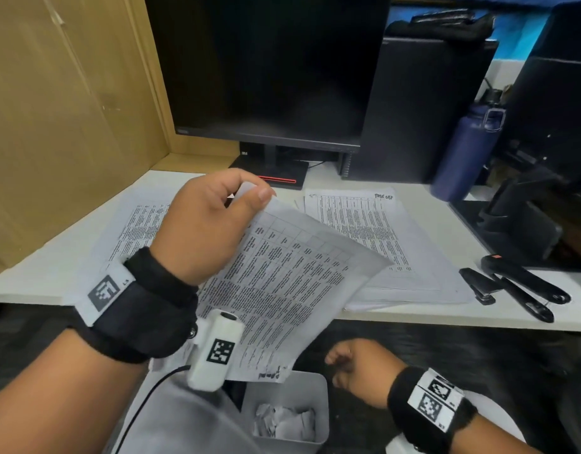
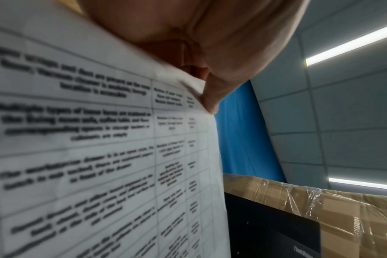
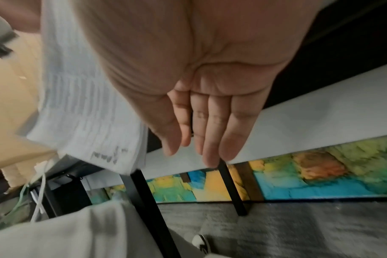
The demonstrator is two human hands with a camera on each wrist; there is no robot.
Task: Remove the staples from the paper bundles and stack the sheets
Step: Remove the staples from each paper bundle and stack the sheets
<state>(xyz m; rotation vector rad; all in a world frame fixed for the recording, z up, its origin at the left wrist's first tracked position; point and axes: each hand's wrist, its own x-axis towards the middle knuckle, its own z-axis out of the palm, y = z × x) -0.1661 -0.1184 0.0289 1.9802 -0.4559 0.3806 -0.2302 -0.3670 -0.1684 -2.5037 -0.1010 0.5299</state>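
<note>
Two hands share the work unevenly right now. Our left hand (image 1: 205,224) pinches the top corner of a printed paper bundle (image 1: 282,283) between thumb and fingers, holding it tilted in the air above the front edge of the table (image 1: 413,317). Our right hand (image 1: 358,371) hangs below the table edge with its fingers straight and relaxed, holding nothing, just beside the bundle's lower corner.

Under that corner sits a grey bin (image 1: 312,385) with torn paper scraps in it. On the table lie a stack of sheets (image 1: 374,237) to the right and more printed sheets (image 1: 135,224) to the left, partly hidden by our wrist. Three black tools (image 1: 518,290) rest near the right edge, well apart from either hand.

We cannot see a staple, so we cannot tell whether this bundle is already free. If it is, a one-corner pinch may let loose sheets fan out and slip toward the bin or the floor. If a staple remains, pulling pages by hand could tear the corner. Laid down askew, the sheets would also leave the stack ragged.
</note>
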